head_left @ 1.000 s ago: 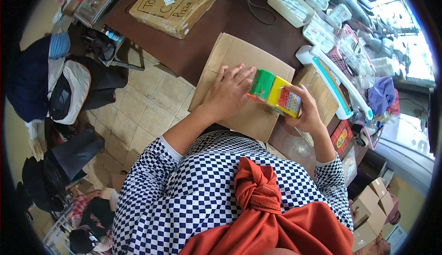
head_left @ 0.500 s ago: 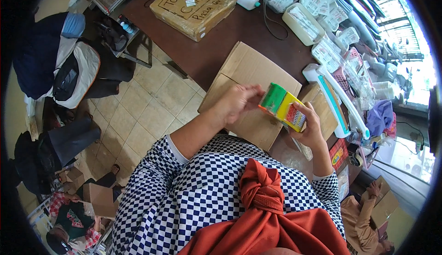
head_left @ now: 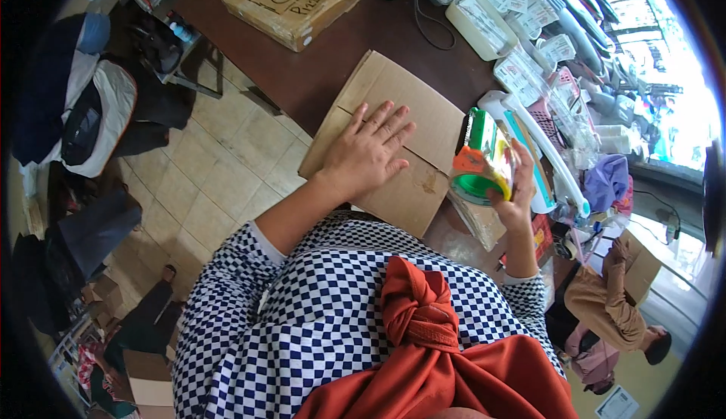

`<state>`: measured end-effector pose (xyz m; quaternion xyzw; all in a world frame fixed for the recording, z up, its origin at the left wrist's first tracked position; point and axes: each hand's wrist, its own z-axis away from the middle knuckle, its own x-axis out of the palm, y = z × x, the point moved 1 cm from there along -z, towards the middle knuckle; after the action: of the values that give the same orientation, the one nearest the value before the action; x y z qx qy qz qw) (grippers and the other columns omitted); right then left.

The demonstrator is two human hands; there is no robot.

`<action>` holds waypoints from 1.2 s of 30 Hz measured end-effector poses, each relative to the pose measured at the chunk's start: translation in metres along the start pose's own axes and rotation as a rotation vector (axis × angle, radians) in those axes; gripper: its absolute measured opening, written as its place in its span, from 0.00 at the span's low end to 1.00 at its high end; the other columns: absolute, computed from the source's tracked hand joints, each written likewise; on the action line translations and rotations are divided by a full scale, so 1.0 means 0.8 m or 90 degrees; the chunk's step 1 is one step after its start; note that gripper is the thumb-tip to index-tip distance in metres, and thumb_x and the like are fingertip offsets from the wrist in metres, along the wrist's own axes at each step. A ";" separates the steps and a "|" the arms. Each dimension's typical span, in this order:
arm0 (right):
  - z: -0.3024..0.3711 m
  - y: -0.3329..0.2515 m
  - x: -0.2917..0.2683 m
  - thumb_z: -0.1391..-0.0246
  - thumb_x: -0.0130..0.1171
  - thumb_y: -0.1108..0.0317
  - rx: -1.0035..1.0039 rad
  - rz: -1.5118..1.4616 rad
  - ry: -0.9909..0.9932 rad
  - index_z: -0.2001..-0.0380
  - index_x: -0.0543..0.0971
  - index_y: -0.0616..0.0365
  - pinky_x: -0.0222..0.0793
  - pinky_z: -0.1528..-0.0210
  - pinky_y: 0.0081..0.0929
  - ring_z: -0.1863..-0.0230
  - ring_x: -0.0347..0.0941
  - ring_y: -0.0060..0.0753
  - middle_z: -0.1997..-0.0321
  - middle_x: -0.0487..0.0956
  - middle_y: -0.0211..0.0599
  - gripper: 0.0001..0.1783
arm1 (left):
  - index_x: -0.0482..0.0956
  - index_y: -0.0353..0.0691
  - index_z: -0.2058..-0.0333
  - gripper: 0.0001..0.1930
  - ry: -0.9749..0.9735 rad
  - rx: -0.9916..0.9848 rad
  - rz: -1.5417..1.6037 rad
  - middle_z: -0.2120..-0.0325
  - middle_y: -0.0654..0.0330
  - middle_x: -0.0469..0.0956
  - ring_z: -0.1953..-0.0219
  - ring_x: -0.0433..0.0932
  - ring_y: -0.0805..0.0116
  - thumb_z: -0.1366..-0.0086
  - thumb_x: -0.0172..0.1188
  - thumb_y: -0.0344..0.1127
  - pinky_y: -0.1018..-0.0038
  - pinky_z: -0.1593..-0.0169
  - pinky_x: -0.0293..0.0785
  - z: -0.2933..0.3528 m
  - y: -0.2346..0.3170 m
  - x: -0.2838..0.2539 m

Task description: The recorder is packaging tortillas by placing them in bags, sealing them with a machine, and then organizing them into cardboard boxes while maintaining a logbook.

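My left hand (head_left: 368, 150) lies flat with its fingers spread on a closed cardboard box (head_left: 420, 109). The box rests at the table's near edge, and a seam between its flaps runs under my palm. In my right hand (head_left: 516, 184) is a tape dispenser (head_left: 484, 154) in green, yellow and orange, with a toothed cutter at its upper left end. It is held tilted above the right side of the box. Whether any tape hangs from it cannot be made out.
A taped carton (head_left: 295, 3) stands at the table's far left. Plastic tubs (head_left: 484, 26) of labels and a long white-and-teal tool (head_left: 529, 135) lie to the right. Other people (head_left: 605, 298) handle boxes at lower right and lower left. A tiled floor (head_left: 219, 162) shows at left.
My left hand has come away from the tape dispenser and down onto the box. My right hand has moved right with the dispenser and turned it.
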<state>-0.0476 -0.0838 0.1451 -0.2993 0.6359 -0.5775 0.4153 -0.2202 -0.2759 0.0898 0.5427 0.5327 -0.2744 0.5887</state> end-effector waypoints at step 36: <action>-0.028 -0.043 0.064 0.77 0.61 0.75 -0.173 0.402 -0.229 0.49 0.64 0.50 0.66 0.67 0.34 0.70 0.69 0.45 0.71 0.68 0.41 0.42 | 0.71 0.37 0.72 0.10 0.068 -0.576 1.020 0.79 0.63 0.73 0.78 0.72 0.77 0.41 0.53 0.39 0.83 0.72 0.69 0.015 -0.151 -0.081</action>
<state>-0.0952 -0.1222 0.1694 -0.2372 0.6843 -0.2701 0.6344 -0.3434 -0.3348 0.1060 0.4794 0.0803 0.4750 0.7336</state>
